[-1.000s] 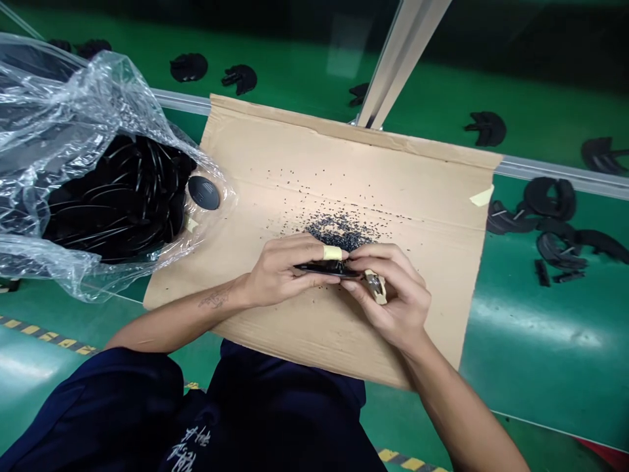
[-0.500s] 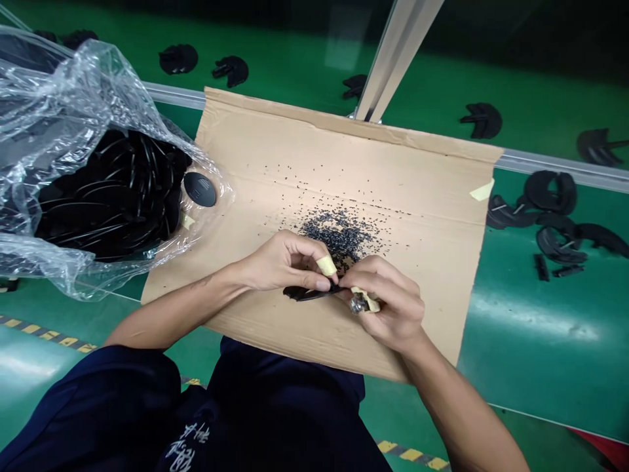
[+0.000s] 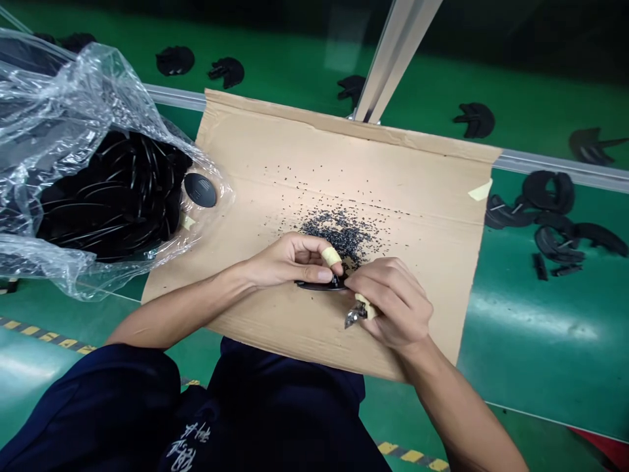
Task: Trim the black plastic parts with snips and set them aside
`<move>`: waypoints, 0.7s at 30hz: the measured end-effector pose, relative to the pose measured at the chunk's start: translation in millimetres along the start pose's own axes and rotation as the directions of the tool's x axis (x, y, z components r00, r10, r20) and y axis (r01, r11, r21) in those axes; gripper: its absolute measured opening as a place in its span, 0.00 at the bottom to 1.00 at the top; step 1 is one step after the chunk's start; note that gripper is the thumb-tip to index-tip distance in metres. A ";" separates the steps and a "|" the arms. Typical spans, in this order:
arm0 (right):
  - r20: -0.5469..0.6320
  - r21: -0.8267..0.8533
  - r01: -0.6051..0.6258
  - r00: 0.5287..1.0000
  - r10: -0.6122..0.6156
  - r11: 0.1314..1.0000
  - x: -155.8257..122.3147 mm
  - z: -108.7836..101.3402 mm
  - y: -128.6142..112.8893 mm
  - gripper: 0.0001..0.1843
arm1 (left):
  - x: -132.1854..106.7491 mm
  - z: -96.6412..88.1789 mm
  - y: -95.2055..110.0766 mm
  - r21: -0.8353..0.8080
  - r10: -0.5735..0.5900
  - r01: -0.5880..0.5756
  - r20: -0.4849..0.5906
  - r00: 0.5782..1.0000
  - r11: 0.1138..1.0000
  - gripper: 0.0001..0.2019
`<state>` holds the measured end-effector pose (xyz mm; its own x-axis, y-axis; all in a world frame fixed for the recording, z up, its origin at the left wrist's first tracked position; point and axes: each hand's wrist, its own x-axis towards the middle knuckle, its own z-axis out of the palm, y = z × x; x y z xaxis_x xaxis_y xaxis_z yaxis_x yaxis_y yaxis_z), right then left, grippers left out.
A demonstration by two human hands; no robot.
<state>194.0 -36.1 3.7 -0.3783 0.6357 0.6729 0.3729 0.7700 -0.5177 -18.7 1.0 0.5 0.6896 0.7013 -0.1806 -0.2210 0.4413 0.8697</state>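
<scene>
Two hands over cardboard (image 3: 417, 196), left hand (image 3: 289, 259) in a pinching grip on a black plastic piece (image 3: 322, 285) (one taped finger (image 3: 332, 257)), right hand (image 3: 393, 301) closed around a small knife (image 3: 352, 318), its blade out, black granules (image 3: 339, 233) heaped just beyond

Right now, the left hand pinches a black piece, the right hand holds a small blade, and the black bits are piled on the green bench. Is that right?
Not quite: the head view shows the black bits piled on the cardboard sheet instead. The rest stands: the left hand pinches the black piece, and the right hand holds the small blade.
</scene>
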 end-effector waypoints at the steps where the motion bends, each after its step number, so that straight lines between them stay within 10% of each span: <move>1: 0.005 0.022 0.005 1.000 -0.005 1.000 0.1 0.8 0.8 0.07 | -0.3 -0.8 0.1 0.007 0.007 -0.007 0.006 1.000 1.000 0.15; 12: -0.077 0.034 -0.157 0.984 0.159 0.987 -0.7 4.5 3.5 0.10 | -1.9 -2.8 -0.8 0.203 0.195 -0.193 0.013 0.981 0.960 0.25; 21: 0.024 -0.003 -0.186 0.982 0.186 0.983 3.8 -3.7 12.2 0.13 | -0.1 -7.6 -12.4 0.805 0.716 -0.460 0.063 0.695 0.376 0.11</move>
<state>200.3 -24.5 1.9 -0.3231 0.7688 0.5519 0.4389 0.6383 -0.6323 -21.3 -0.3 -13.8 0.3641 0.7684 0.5263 0.1546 -0.6071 0.7794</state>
